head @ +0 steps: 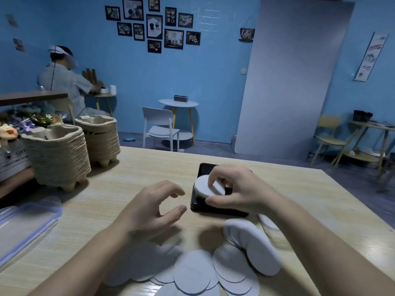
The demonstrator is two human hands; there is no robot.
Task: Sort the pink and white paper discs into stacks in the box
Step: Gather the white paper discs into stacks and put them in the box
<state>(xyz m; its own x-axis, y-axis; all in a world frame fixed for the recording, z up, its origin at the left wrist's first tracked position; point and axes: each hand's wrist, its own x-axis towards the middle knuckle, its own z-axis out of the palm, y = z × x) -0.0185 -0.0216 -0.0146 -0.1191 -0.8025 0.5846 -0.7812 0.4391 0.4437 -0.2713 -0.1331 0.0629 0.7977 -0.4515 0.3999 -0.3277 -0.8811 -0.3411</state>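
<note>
A black box (pixel 215 210) sits on the wooden table a little right of centre. My right hand (pixel 239 189) grips a stack of white paper discs (pixel 205 186) between thumb and fingers, tilted over the box's left part. Left of the box hovers my left hand (pixel 154 208), fingers loosely curved, holding nothing. Several loose white discs (pixel 213 268) lie spread on the table near its front edge, some overlapping. I cannot make out any pink discs in this dim bluish light.
Two tall stacks of pulp cup trays (pixel 57 159) stand at the table's left. A clear plastic lid (pixel 23 227) lies at the near left edge. A person sits far back left; a white chair (pixel 160 129) and round table stand behind.
</note>
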